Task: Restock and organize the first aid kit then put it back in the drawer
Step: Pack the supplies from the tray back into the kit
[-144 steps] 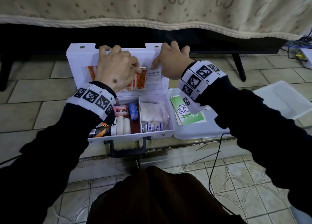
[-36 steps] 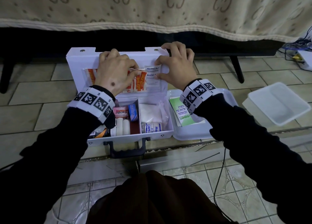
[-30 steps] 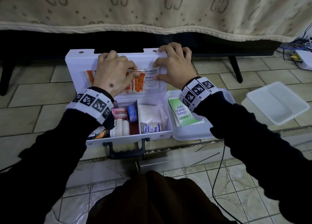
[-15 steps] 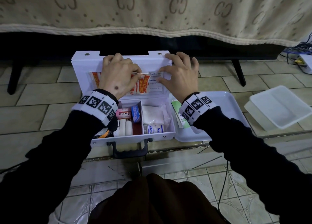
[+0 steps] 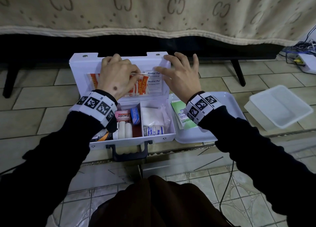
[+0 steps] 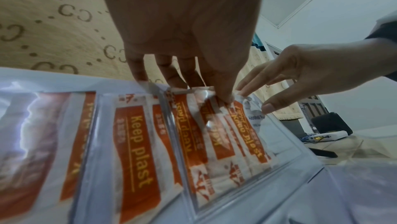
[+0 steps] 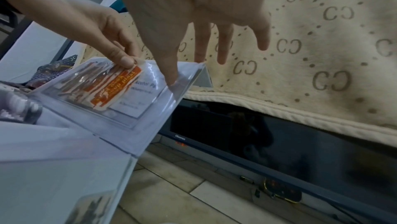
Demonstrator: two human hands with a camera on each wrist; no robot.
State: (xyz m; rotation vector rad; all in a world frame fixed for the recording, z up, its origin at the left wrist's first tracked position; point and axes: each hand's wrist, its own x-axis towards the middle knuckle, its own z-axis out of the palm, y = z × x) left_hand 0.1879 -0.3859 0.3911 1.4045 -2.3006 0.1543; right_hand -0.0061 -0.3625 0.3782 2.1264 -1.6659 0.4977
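Note:
The white first aid kit [image 5: 130,142] lies open on the tiled floor, its lid [image 5: 80,64] standing up at the back. A clear pocket on the lid holds orange "Keep plast" plasters [image 5: 142,86] [image 6: 137,142] [image 7: 116,86] and white alcohol pads [image 5: 153,81] [image 7: 141,97]. My left hand [image 5: 133,73] [image 6: 223,95] pinches the top of the plasters at the pocket's mouth. My right hand [image 5: 168,65] [image 7: 193,24] is spread with straight fingers. Its thumb touches the pocket film beside the alcohol pads, and its fingers reach the lid's top right corner.
The kit's base holds a pink Bacidin box [image 5: 123,115], white rolls [image 5: 124,130], a crepe bandage [image 5: 154,130] and bagged gauze. A white tray [image 5: 227,103] with a green leaflet [image 5: 181,114] lies to the right, a clear tub [image 5: 280,107] beyond it. A blanket-draped television [image 7: 279,142] stands behind.
My right hand has uncurled from the lid's edge and alcohol pads and now spreads its fingers. The left hand stays at the plasters. The head view shifted slightly.

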